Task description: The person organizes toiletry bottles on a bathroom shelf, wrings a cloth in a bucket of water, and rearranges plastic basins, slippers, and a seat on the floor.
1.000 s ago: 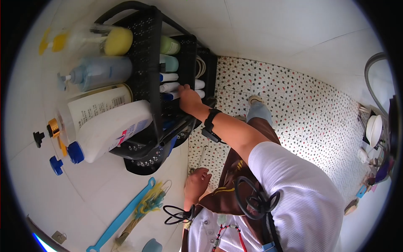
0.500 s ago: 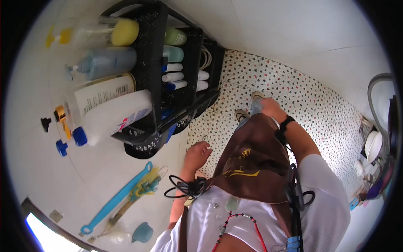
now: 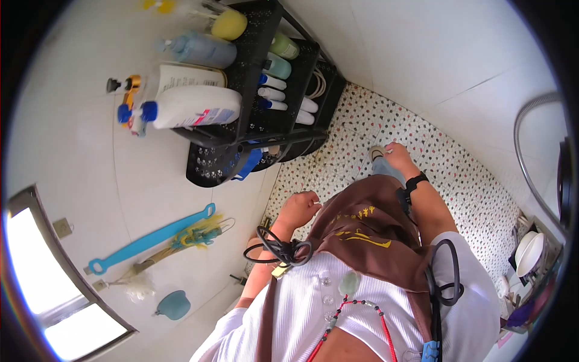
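My left hand (image 3: 300, 209) loosely half-open | right hand (image 3: 399, 158) curled, contents can't tell | both off black rack (image 3: 202, 172) | any grasp needs fingers spread

By the top tier of a black perforated rack (image 3: 257, 43), a large white bottle (image 3: 202, 107) and a blue pump bottle (image 3: 208, 50) are borne; below, a green bottle (image 3: 284, 46) and small white containers (image 3: 271, 94) are held.
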A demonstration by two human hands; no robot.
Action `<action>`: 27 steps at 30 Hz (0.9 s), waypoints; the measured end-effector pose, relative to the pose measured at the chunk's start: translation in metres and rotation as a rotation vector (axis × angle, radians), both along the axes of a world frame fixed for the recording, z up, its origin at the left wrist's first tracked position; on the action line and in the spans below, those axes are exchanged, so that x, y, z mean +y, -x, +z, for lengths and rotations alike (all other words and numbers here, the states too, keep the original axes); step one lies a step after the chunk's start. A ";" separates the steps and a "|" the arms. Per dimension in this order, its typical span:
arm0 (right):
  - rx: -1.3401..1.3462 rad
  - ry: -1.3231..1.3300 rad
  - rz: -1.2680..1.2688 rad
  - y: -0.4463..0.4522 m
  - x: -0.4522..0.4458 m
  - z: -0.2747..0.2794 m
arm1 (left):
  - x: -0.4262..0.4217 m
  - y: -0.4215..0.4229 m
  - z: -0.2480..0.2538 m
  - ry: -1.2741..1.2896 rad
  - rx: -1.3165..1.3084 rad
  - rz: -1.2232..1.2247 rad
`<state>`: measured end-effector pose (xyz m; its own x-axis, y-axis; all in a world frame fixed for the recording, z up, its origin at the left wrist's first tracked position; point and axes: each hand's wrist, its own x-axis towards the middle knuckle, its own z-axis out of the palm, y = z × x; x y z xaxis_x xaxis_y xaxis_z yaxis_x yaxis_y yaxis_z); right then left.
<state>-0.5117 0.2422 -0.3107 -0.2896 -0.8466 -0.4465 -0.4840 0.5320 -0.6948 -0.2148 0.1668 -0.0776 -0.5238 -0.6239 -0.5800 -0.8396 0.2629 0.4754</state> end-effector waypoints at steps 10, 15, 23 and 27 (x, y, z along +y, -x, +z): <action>-0.201 -0.087 -0.336 -0.061 0.168 -0.025 | 0.078 -0.080 -0.019 0.170 0.114 -0.104; 0.623 0.088 0.679 -0.092 0.315 -0.050 | 0.148 -0.165 -0.051 0.071 0.039 -0.246; -0.402 -0.221 -0.904 -0.099 0.433 -0.014 | 0.180 -0.179 -0.033 0.139 -0.020 -0.159; -0.502 -0.167 -0.936 -0.125 0.469 -0.001 | 0.227 -0.151 -0.024 0.205 0.031 -0.204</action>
<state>-0.3865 0.7109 -0.3122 -0.5424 -0.3011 -0.7843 0.4854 0.6497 -0.5851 -0.0635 0.3934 -0.1014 -0.6661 -0.6067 -0.4339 -0.7453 0.5181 0.4197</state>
